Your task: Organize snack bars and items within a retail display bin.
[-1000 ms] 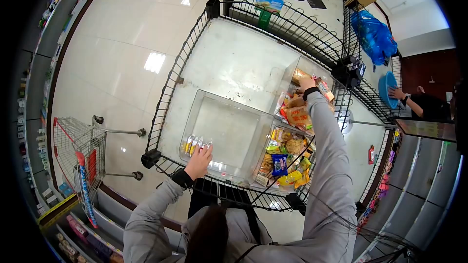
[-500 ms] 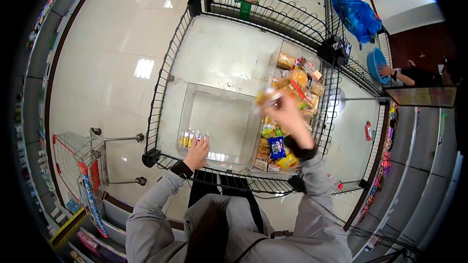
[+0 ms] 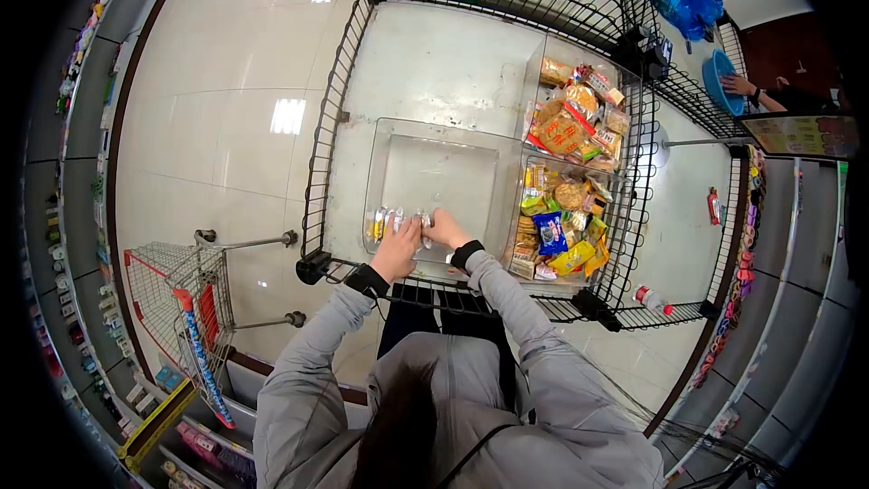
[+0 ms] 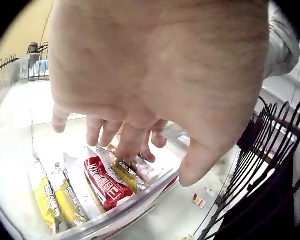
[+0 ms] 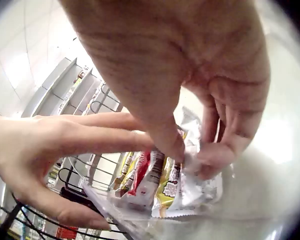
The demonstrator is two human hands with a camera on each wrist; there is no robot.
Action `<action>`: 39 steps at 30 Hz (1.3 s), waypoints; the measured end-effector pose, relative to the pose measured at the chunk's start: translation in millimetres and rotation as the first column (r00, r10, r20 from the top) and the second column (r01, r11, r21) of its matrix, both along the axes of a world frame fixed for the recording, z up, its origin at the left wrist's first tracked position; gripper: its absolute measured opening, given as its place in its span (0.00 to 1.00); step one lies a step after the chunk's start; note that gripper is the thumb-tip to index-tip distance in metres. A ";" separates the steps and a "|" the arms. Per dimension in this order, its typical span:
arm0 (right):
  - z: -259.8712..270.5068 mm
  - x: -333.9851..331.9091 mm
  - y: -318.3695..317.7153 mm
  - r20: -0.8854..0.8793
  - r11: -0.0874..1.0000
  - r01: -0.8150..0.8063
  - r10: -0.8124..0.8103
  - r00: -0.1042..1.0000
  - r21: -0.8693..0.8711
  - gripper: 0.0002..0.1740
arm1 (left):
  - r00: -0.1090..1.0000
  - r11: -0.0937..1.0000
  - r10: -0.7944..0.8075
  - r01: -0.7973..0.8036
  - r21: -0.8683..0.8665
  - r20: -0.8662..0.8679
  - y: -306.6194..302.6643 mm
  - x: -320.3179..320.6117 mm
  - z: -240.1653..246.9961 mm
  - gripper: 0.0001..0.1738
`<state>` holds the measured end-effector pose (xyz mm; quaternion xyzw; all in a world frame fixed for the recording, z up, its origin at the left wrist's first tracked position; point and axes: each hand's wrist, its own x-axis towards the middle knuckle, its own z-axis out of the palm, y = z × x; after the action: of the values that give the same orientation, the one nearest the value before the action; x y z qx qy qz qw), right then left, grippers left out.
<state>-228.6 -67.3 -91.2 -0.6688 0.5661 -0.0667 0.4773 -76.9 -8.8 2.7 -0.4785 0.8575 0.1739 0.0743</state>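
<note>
A clear plastic bin [image 3: 434, 167] sits at the front of the wire-fenced white display table. Along its near left side stands a row of slim wrapped snack bars, among them a red-wrapped bar [image 4: 107, 182] and a yellow-wrapped bar [image 4: 70, 200]. My left hand [image 3: 396, 249] reaches over the row with fairly straight fingers touching the wrappers. Close beside it, my right hand [image 3: 446, 229] pinches a white-and-silver wrapped snack bar [image 5: 192, 192] between thumb and fingers at the row's right end. My fingers partly cover the bars in each view.
Right of the bin are two clear bins of mixed packaged snacks [image 3: 561, 131] [image 3: 550, 234]. Black wire fencing [image 3: 317, 154] edges the table. Beyond it lie a bottle [image 3: 654, 301] and a red packet [image 3: 715, 206]. A shopping cart [image 3: 186, 299] stands left; another person's hand [image 3: 738, 85] is by a blue basin [image 3: 718, 77].
My right hand has come from the far right snack bin, carrying a packet, down and left to the row beside my left hand. My left hand has stayed at the row.
</note>
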 end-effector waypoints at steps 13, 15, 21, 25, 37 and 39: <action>-13.9 -19.0 16.1 0.209 0.970 -0.070 0.020 0.978 0.234 0.13 | 0.920 0.985 0.172 -0.155 0.076 -0.353 -38.6 -5.8 -24.2 0.25; -13.3 -19.2 17.5 0.200 0.967 -0.069 0.019 0.980 0.246 0.14 | 0.967 0.979 0.116 -0.073 0.190 -0.228 -46.2 -10.9 -30.5 0.21; 9.3 -37.5 9.1 -0.092 0.936 -0.321 0.336 0.937 0.142 0.29 | 0.999 0.998 -0.033 0.034 0.047 -0.018 -39.2 -24.2 -43.2 0.13; 133.8 -100.7 -44.8 0.189 0.973 -0.219 0.202 0.961 0.075 0.22 | 0.996 0.992 -0.073 0.077 -0.099 0.042 -36.0 -31.1 -48.5 0.10; 147.6 -254.4 -328.0 -0.282 0.868 -0.245 0.128 0.951 -0.432 0.13 | 0.969 0.955 -0.190 0.220 -0.197 0.160 -24.7 -42.4 -34.9 0.12; 103.6 -245.3 -351.8 -0.261 0.872 -0.265 0.165 0.951 -0.411 0.14 | 0.961 0.961 -0.198 0.230 -0.157 0.194 -22.2 -43.7 -36.3 0.13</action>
<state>-473.9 -419.1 12.4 -0.8216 0.5066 -0.0657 0.2529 -120.6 -31.0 -33.6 -0.4009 0.9064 0.0445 0.1251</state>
